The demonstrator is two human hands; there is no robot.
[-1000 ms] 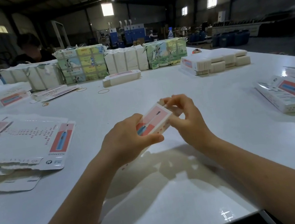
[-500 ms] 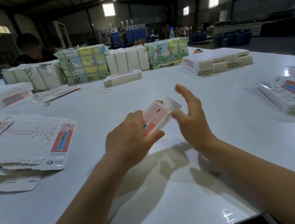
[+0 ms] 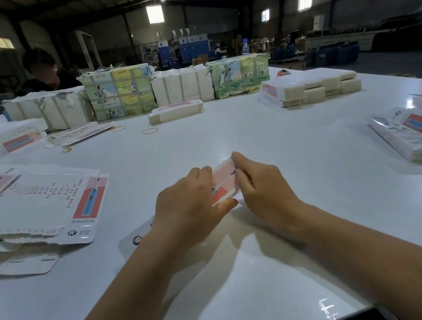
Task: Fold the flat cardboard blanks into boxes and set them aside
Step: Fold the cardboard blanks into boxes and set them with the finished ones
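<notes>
Right hand (image 3: 262,187) now back on box (image 3: 224,182)

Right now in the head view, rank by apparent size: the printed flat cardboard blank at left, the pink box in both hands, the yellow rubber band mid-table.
1. Printed flat cardboard blank, largest.
2. Pink box, partly hidden by the left hand and right hand.
3. Yellow rubber band, smallest, though farther away.

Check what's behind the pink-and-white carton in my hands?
Beyond the pink-and-white carton: bare white table, then a flat white blank stack. Both hands cover its ends.
</notes>
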